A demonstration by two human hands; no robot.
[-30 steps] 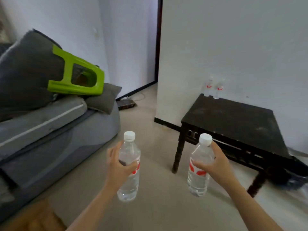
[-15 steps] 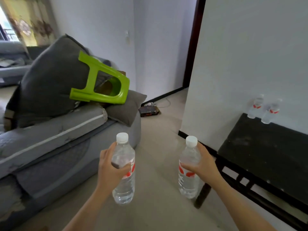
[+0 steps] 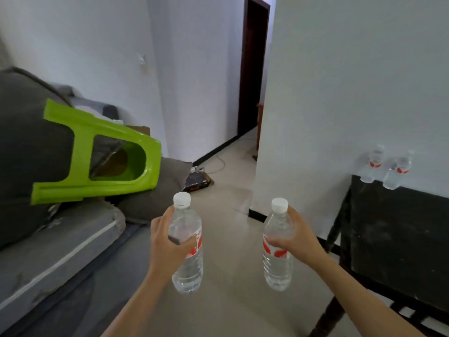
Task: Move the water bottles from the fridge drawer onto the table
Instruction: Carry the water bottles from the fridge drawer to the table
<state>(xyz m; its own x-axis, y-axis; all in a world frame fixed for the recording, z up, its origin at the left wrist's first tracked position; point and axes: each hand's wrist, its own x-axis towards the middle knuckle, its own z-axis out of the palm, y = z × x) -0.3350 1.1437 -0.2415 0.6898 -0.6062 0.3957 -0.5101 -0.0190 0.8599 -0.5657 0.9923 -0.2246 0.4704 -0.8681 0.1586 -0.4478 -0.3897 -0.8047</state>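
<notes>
My left hand (image 3: pixel 165 242) grips a clear water bottle (image 3: pixel 188 254) with a white cap and red label, held upright over the floor. In my right hand (image 3: pixel 295 239) is a second matching bottle (image 3: pixel 277 261), also upright. The dark wooden table (image 3: pixel 398 234) stands at the right against the white wall, close to my right hand. Two more water bottles (image 3: pixel 371 164) (image 3: pixel 397 172) stand at the table's back edge by the wall. No fridge drawer is in view.
A grey sofa (image 3: pixel 56 251) fills the left, with dark cushions and an overturned green plastic stool (image 3: pixel 97 154) on it. A dark box (image 3: pixel 198 182) and cable lie on the floor beyond. A hallway with a dark doorway (image 3: pixel 252 66) runs ahead between the walls.
The view has swung left and upward: the table slid to the right edge, the doorway came into view. Both hands still hold their bottles upright in front of me.
</notes>
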